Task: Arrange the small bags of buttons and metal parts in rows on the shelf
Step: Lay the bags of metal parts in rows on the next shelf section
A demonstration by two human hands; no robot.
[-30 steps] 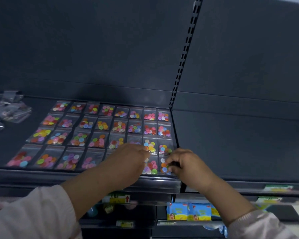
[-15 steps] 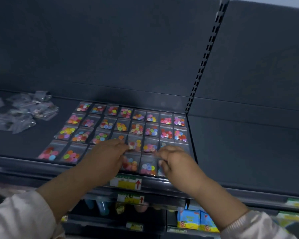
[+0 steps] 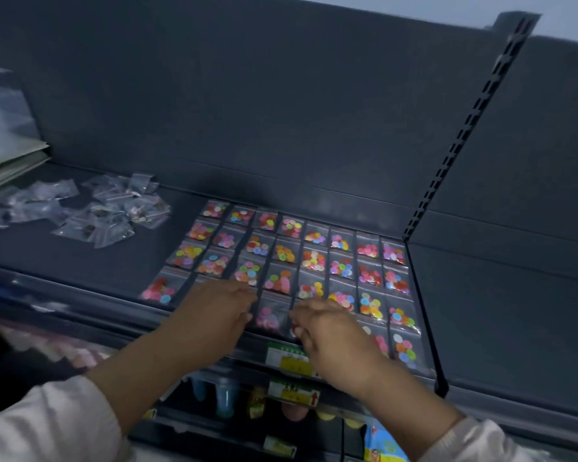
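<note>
Small clear button bags (image 3: pixel 313 261), each with a cluster of bright buttons, lie flat in a neat grid at the centre of the frame, edges touching or nearly so. Each bag is a slightly long rectangle. Its long axis runs from the front lip of the shelf (image 3: pixel 80 261) towards the back wall, and the sealed strip seems to sit at the far end.

These look light, thin and slick. The film is floppy and the buttons inside slide loosely, so a bag would likely skate if nudged. A pinch at an empty corner or the sealed strip seems the safest hold, or flat fingertips to slide it.

In the front row, a pink-button bag (image 3: pixel 267 317) lies between the two hands. The left hand (image 3: pixel 219 308), lower centre, lies palm down with fingers stretched over the bags just left of it. The right hand (image 3: pixel 329 330) has its fingers curled at the edge of the next bag. Whether it pinches the film cannot be told.

In the upper left of the frame, well apart from the grid, metal-part bags (image 3: pixel 90 211) sit in a loose, unsorted heap. Price labels (image 3: pixel 289 358) hang below the shelf lip, and a slotted upright (image 3: pixel 464 135) rises at the right.
</note>
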